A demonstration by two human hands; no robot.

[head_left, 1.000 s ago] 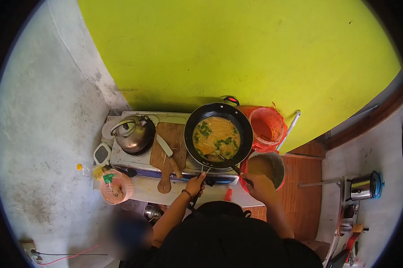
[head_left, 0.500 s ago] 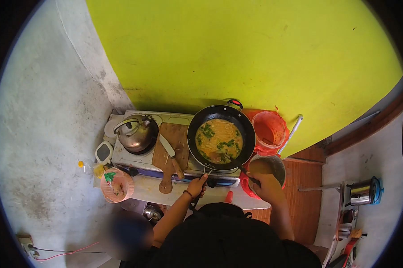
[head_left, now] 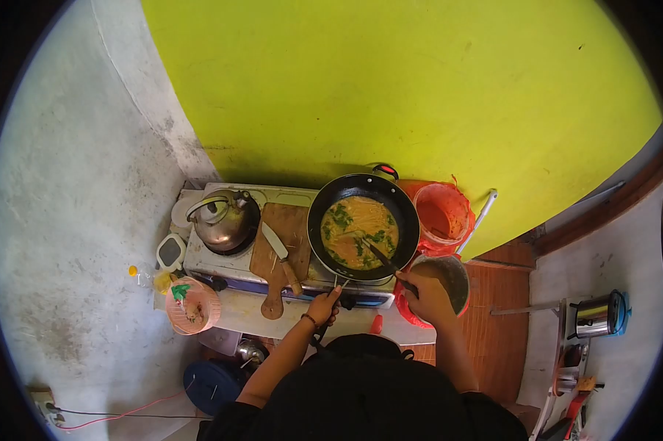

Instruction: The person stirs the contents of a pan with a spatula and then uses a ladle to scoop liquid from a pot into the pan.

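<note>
A black wok (head_left: 315,228) sits on the right side of the stove, holding a yellow-orange liquid dish (head_left: 357,220) with dark green leaves. My left hand (head_left: 322,306) is closed around the wok's near handle, below its rim. In my right hand (head_left: 428,298) is the dark handle of a spatula (head_left: 379,253), which slants over the rim; its head sits in the food and is partly hidden. Left of the wok, a knife (head_left: 276,242) lies on a wooden cutting board (head_left: 291,220).
A metal kettle (head_left: 227,226) stands on the stove's (head_left: 199,253) left side. Right of the wok are a red bucket (head_left: 443,213) and a pot of brownish liquid (head_left: 456,275). A pink basket (head_left: 210,309) stands at the front left. A dark blue round lid (head_left: 212,386) is lower left.
My right hand has shifted slightly up and left, and the spatula's head has moved left and away from me through the food. My left hand keeps its place on the handle.
</note>
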